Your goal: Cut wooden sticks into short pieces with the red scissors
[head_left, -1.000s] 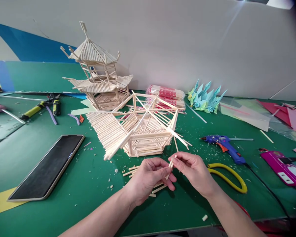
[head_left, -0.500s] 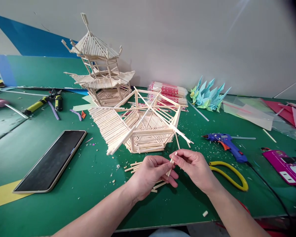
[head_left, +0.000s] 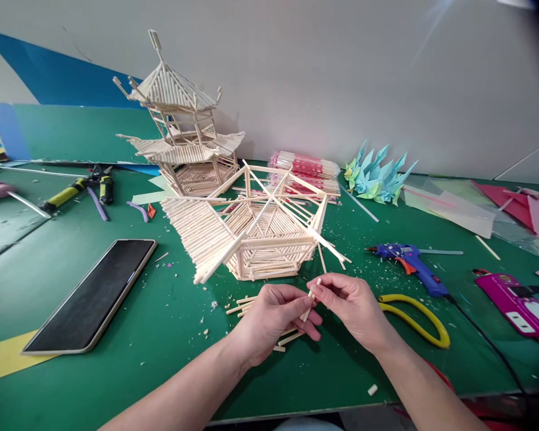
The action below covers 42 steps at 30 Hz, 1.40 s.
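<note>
My left hand (head_left: pixel 278 314) and my right hand (head_left: pixel 353 305) meet in front of the half-built wooden-stick pavilion (head_left: pixel 269 242). Between their thumbs and fingers they pinch short wooden sticks (head_left: pixel 311 297); how many is partly hidden by the fingers. Both hands are closed, the lower fingers of the left one curling beneath the sticks. More loose wooden sticks (head_left: pixel 290 337) lie on the table under and beside my left hand. One side of the pavilion's roof is covered with sticks, while the other sides show bare rafters.
Behind stands a stick pagoda (head_left: pixel 179 143), beside bagged sticks (head_left: pixel 305 164) and blue folded paper (head_left: pixel 379 173). To the right lie a blue glue gun (head_left: pixel 408 263) with its cord, yellow-handled pliers (head_left: pixel 431 317) and a magenta power strip (head_left: pixel 516 305). A phone (head_left: pixel 94 293) rests left.
The hands keep almost the same place and grip, with the sticks turned slightly between the fingers. The whole view has shifted a little.
</note>
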Each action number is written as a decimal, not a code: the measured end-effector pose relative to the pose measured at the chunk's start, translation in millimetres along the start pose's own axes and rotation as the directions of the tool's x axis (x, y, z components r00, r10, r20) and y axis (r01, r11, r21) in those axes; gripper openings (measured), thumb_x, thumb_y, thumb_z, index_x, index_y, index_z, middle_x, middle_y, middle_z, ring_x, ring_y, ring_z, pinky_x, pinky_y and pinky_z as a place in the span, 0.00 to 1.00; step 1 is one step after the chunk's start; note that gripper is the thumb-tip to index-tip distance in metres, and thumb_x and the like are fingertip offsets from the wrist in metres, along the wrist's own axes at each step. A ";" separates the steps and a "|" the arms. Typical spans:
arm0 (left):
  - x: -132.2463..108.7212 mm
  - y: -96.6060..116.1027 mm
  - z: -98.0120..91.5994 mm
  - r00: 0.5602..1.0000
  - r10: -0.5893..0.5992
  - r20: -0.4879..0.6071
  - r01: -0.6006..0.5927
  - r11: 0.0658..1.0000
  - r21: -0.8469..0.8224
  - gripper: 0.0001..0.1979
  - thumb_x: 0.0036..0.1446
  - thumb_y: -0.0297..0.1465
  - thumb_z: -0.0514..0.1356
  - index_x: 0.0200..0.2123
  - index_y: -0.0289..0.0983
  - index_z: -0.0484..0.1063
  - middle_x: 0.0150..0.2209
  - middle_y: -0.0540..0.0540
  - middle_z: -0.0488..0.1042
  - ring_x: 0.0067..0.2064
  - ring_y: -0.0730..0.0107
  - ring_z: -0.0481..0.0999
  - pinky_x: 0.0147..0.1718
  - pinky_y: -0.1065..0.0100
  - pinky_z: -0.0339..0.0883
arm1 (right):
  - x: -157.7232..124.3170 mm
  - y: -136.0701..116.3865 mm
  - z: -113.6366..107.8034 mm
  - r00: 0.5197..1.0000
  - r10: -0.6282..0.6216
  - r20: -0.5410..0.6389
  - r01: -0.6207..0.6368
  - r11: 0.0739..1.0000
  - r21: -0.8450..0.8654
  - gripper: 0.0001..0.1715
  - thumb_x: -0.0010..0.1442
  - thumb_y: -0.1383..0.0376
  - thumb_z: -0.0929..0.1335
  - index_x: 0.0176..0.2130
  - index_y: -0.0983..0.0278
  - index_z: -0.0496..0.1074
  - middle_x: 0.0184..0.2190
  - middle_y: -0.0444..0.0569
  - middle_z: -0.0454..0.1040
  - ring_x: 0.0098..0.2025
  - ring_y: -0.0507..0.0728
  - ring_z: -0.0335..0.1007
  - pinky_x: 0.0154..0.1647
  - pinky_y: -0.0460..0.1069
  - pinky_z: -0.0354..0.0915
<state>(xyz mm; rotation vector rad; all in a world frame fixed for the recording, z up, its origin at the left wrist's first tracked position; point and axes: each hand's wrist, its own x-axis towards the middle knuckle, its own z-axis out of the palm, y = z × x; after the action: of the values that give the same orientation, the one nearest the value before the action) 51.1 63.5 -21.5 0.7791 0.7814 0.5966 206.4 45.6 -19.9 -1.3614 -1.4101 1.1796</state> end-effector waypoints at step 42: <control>-4.6 12.2 11.2 0.996 0.013 0.085 -0.016 0.999 0.030 0.11 0.50 0.34 0.61 0.29 0.28 0.74 0.24 0.42 0.76 0.24 0.68 0.75 0.30 0.66 0.65 | -3.5 -19.4 -3.0 1.000 0.021 -0.009 -0.021 0.999 0.026 0.13 0.55 0.60 0.66 0.25 0.66 0.70 0.20 0.42 0.68 0.24 0.50 0.62 0.26 0.45 0.59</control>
<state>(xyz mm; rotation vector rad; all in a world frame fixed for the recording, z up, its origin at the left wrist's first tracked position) 55.1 62.9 -4.8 0.8337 0.7091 0.5617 205.2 42.8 -0.2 -1.3647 -1.3726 1.2002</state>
